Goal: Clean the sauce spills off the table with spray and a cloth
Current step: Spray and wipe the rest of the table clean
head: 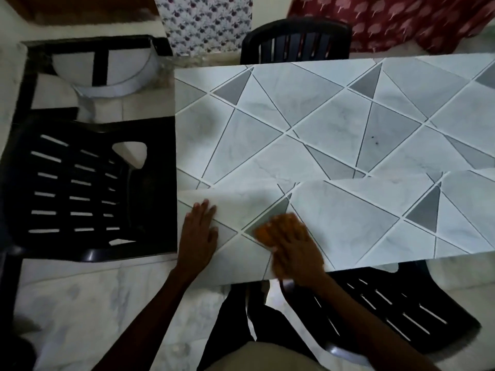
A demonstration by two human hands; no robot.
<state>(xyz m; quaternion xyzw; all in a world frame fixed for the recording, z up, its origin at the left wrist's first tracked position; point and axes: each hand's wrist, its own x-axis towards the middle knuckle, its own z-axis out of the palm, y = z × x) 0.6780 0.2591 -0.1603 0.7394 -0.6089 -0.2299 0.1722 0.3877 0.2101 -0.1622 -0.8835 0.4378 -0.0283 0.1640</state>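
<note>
Triangle-patterned table [334, 124], left hand [199, 231] flat, right hand [294, 245] perhaps pressing orange cloth [261, 232]

We read no text, label, brand, number or sign anywhere in view. The table [334, 124] carries only a grey triangle-and-line print. The patterned fabric [206, 22] at 12 o'clock shows only small floral motifs. The red fabric [388, 20] at 1 o'clock shows only pale tree-shaped motifs.
</note>
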